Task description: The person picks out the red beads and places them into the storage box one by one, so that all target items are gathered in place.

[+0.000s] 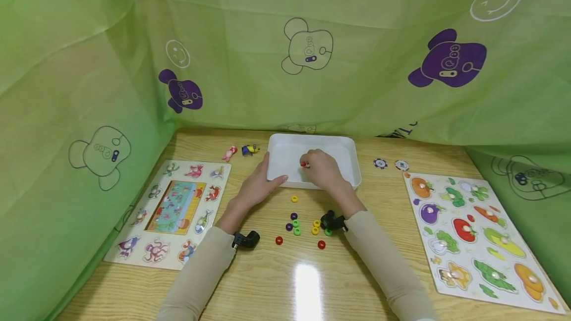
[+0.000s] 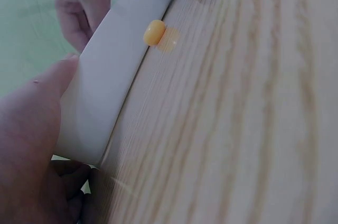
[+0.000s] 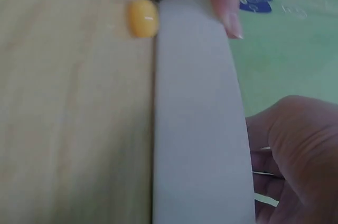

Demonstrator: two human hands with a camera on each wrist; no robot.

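A shallow white tray (image 1: 285, 150) stands at the back middle of the table. My left hand (image 1: 257, 185) grips its front left corner. The thumb lies over the front rim, and the fingers bend round the left side in the left wrist view. Inside the tray, my right hand (image 1: 322, 168) pinches a small red ring (image 1: 305, 164) between thumb and fingers. In the right wrist view that ring is hidden behind the tray wall. A yellow ring (image 1: 294, 198) lies just in front of the tray, also seen as a yellow ring (image 2: 155, 33) in the left wrist view.
Several purple, green, yellow and red rings (image 1: 278, 240) lie between my forearms. A sea-animal puzzle board (image 1: 167, 266) is at left, a vegetable puzzle board (image 1: 446, 286) at right. Two small figurines (image 1: 230, 153) and two poker chips (image 1: 380, 163) flank the tray. Green cloth (image 1: 232, 63) hangs behind.
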